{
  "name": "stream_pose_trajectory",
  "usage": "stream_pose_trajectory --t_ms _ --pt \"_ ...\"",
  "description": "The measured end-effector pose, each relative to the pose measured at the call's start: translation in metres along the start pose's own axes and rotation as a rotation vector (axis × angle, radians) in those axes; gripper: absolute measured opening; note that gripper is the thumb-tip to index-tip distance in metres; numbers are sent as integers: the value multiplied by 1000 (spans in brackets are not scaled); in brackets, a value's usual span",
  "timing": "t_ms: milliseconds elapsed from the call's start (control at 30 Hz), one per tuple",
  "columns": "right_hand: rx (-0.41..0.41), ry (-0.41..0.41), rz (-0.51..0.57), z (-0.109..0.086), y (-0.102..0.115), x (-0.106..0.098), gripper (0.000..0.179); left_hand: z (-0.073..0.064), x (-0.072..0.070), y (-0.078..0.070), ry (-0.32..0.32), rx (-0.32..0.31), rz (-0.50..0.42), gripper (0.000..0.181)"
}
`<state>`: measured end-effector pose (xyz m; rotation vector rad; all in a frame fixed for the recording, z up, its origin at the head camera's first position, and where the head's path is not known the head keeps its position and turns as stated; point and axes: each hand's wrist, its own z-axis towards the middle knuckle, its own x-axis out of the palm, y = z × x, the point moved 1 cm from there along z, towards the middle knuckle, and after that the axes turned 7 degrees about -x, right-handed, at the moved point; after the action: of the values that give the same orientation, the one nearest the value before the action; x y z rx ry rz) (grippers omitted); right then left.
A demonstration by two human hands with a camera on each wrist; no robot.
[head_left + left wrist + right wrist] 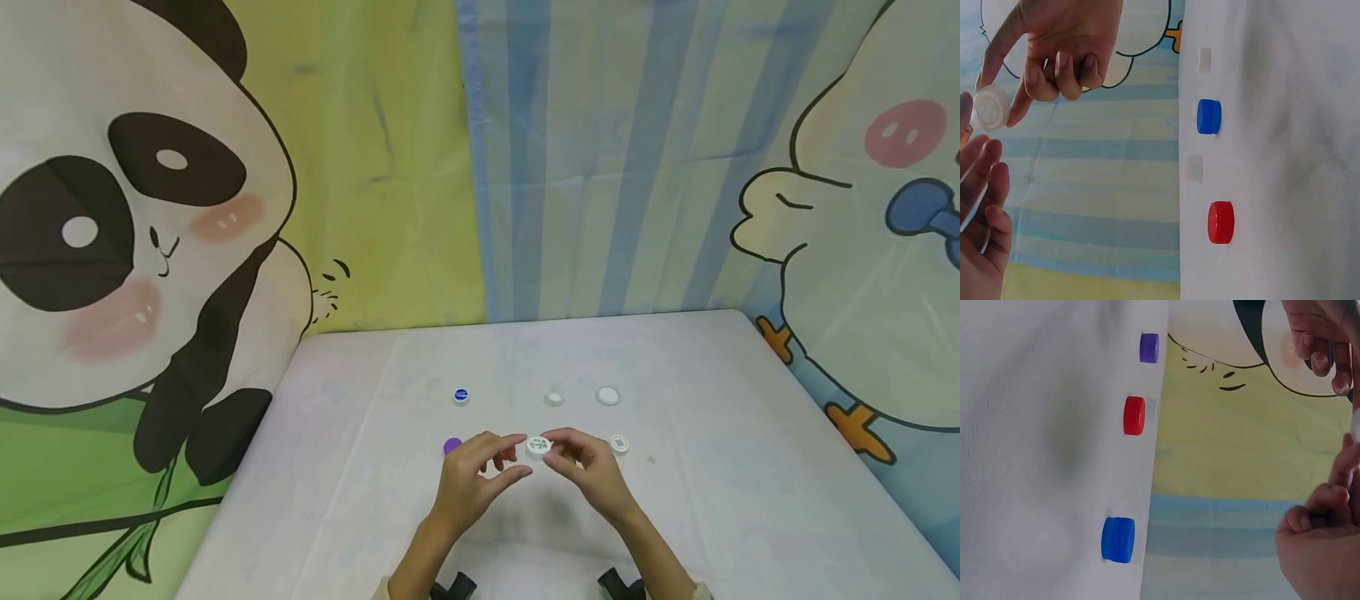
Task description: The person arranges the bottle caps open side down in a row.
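Note:
A white bottle cap [537, 446] with markings on its top is held up above the table between my two hands. My right hand [592, 473] pinches its edge between thumb and index finger, its other fingers curled in the left wrist view. On the cap's other side is my left hand [474, 477], thumb and index finger spread; whether a fingertip touches the cap I cannot tell. In the left wrist view a red cap [1221, 222] and a blue cap [1209, 117] stand on the table beyond. The right wrist view shows the held cap only at its edge.
On the white table [360, 517] lie a purple cap [452, 445], a blue-and-white cap [461, 397], a small white cap [553, 399], a wider white cap [608, 396] and a marked white cap [618, 444]. Cartoon-printed curtains [390, 167] hang behind the table.

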<state>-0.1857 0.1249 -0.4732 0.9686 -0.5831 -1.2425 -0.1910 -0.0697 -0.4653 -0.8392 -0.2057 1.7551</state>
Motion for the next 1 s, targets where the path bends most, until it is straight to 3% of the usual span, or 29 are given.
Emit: stream_pose_trajectory --t_ms 167,367,600,833,1000 --pt "-164 -80 -148 2 13 3 27 1 2 0 14 -83 -12 32" --pt "-211 -107 -271 3 27 6 29 3 3 -1 8 -84 -3 31" --pt "-259 -108 -315 2 23 6 32 3 4 0 24 -87 16 28" --pt "-184 -75 -413 10 -3 -1 30 10 3 12 37 -89 60 25" --pt "-150 -51 -523 25 -18 -4 29 19 2 27 72 -119 199 26"
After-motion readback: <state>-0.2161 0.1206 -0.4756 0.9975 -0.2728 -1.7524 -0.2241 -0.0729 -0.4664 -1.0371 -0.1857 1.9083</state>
